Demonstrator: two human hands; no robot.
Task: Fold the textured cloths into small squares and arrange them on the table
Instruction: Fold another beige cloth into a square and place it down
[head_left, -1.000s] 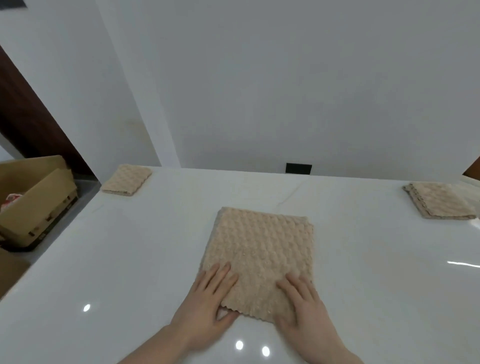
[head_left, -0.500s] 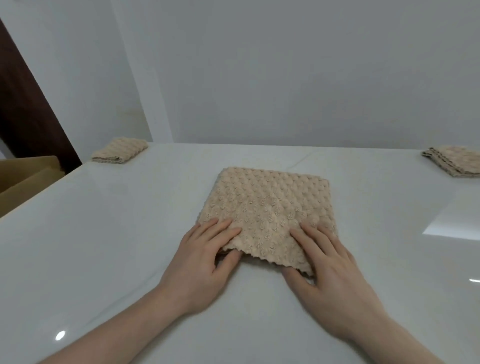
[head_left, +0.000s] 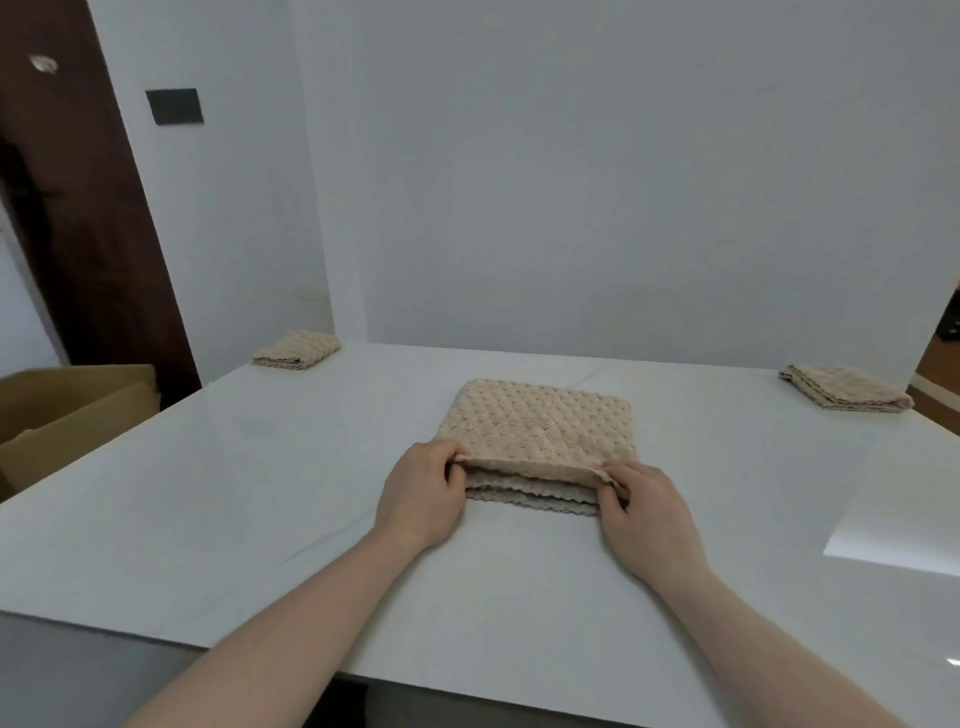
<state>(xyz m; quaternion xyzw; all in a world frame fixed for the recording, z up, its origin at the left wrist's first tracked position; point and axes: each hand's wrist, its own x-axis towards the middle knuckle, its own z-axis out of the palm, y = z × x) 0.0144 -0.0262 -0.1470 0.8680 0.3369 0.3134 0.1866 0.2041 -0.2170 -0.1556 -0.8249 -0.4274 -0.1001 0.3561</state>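
Note:
A beige bubble-textured cloth lies folded in the middle of the white table. My left hand pinches its near left corner and my right hand pinches its near right corner. Both lift the near edge a little, so the layers underneath show. Two more beige cloths lie folded into small squares: one at the far left corner, one at the far right edge.
An open cardboard box stands on the floor left of the table. A dark wooden door and a white wall are behind. A bright patch of light lies on the table at right.
My hands went from pressing flat on the cloth's near edge to pinching its two near corners and raising that edge. The camera tilted up and back.

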